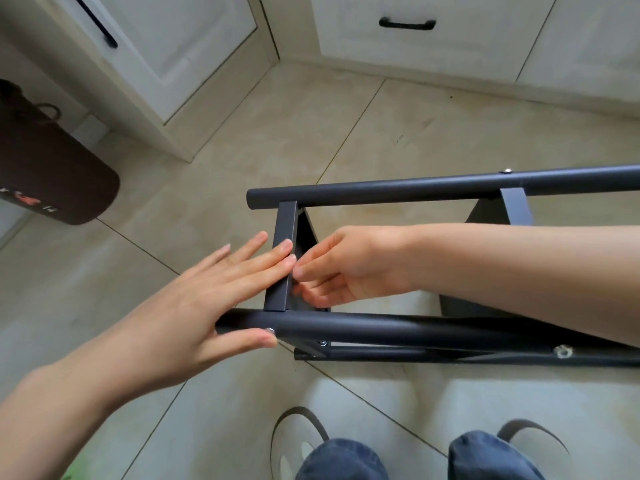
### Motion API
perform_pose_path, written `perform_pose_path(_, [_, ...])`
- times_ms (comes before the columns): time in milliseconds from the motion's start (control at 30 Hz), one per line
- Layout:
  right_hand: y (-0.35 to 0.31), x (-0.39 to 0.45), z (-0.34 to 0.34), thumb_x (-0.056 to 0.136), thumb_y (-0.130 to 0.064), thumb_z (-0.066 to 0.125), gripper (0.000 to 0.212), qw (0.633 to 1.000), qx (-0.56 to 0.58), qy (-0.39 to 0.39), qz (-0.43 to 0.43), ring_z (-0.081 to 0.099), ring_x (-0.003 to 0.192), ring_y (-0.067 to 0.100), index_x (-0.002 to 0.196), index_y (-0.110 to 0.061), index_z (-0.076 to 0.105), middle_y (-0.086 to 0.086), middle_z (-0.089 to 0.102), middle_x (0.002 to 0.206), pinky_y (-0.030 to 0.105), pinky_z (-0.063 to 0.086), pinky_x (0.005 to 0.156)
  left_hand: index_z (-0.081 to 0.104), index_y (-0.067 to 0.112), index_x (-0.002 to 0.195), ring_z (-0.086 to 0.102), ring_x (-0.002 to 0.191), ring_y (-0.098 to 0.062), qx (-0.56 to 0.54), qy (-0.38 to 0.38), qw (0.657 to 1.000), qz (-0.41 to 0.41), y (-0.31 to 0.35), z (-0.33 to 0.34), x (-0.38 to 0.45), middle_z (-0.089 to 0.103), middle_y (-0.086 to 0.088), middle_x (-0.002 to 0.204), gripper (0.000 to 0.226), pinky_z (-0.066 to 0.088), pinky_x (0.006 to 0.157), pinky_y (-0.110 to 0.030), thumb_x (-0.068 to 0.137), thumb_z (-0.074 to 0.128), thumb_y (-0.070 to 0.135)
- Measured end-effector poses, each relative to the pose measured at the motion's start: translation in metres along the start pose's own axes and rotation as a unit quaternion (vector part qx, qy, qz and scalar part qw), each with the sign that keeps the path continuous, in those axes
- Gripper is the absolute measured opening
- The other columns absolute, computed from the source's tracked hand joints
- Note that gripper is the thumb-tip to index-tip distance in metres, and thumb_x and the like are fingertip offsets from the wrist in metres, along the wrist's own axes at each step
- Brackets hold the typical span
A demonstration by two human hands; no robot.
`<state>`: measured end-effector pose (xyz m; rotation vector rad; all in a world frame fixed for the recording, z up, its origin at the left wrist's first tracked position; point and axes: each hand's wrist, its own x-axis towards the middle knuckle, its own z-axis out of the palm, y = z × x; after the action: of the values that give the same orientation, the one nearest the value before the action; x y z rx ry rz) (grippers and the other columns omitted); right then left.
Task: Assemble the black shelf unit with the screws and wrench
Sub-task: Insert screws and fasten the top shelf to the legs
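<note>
The black shelf unit (pixel 398 194) lies on its side on the tiled floor, two round tubes running left to right with flat crossbars between them. My left hand (pixel 194 299) lies flat with straight fingers against the end crossbar (pixel 282 258); its thumb touches a screw head (pixel 269 330) on the near tube (pixel 381 329). My right hand (pixel 349 265) reaches in from the right behind that crossbar, fingers curled at its inner face; what they hold is hidden. Another screw (pixel 507 171) shows on the far tube, and a nut (pixel 559 351) on a lower bar. No wrench is visible.
White cabinets with black handles (pixel 407 24) line the far wall and the left. A dark brown mat (pixel 52 174) lies at the left. My knees in blue jeans (pixel 346 459) and slippers are at the bottom edge.
</note>
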<state>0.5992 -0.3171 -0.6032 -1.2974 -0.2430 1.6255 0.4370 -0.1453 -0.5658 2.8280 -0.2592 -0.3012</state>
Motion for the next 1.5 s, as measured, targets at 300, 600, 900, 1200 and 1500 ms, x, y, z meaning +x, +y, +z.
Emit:
perform_pose_path(300, [0.017,0.009,0.005,0.094,-0.007,0.062,0.017,0.998,-0.025,-0.052,0.031,0.068,0.069,0.012,0.079,-0.012,0.069,0.005,0.074,0.079,0.021,0.057,0.069,0.028,0.027,0.157,0.025,0.149,-0.007,-0.063,0.037,0.997,-0.011,0.009,0.018,-0.017,0.020,0.016,0.164,0.072,0.019,0.119,-0.033,0.094,0.053,0.053])
perform_pose_path(600, [0.025,0.011,0.007,0.096,-0.007,0.059,0.024,0.997,-0.027,-0.076,0.017,0.066,0.062,0.008,0.074,-0.013,0.066,0.001,0.069,0.071,0.018,0.054,0.061,0.033,0.034,0.153,0.032,0.146,-0.004,-0.106,0.048,0.993,-0.022,0.010,0.020,-0.016,0.024,0.020,0.162,0.069,0.023,0.118,-0.033,0.091,0.056,0.052])
perform_pose_path(900, [0.029,0.010,0.010,0.097,-0.003,0.055,0.030,0.996,-0.003,-0.088,0.009,0.064,0.055,0.008,0.069,-0.010,0.064,0.000,0.066,0.062,0.018,0.053,0.057,0.031,0.040,0.154,0.032,0.145,-0.001,-0.109,0.053,0.992,-0.028,0.010,0.020,-0.017,0.026,0.022,0.161,0.071,0.025,0.116,-0.033,0.090,0.057,0.053])
perform_pose_path(1200, [0.027,0.010,0.011,0.096,-0.003,0.056,0.021,0.996,0.009,-0.090,0.025,0.065,0.059,0.010,0.078,-0.008,0.066,0.004,0.068,0.070,0.020,0.055,0.059,0.025,0.042,0.154,0.031,0.144,0.003,-0.107,0.054,0.992,-0.031,0.011,0.019,-0.016,0.024,0.026,0.160,0.074,0.024,0.117,-0.029,0.089,0.056,0.055])
perform_pose_path(1500, [0.029,0.012,0.017,0.100,-0.019,0.056,0.030,0.995,-0.069,-0.059,0.052,0.056,0.079,0.018,0.073,-0.008,0.062,0.006,0.060,0.071,0.030,0.048,0.083,0.031,0.039,0.154,0.032,0.145,-0.001,-0.153,0.052,0.986,-0.028,0.011,0.022,-0.018,0.025,0.023,0.161,0.071,0.027,0.114,-0.016,0.089,0.058,0.050])
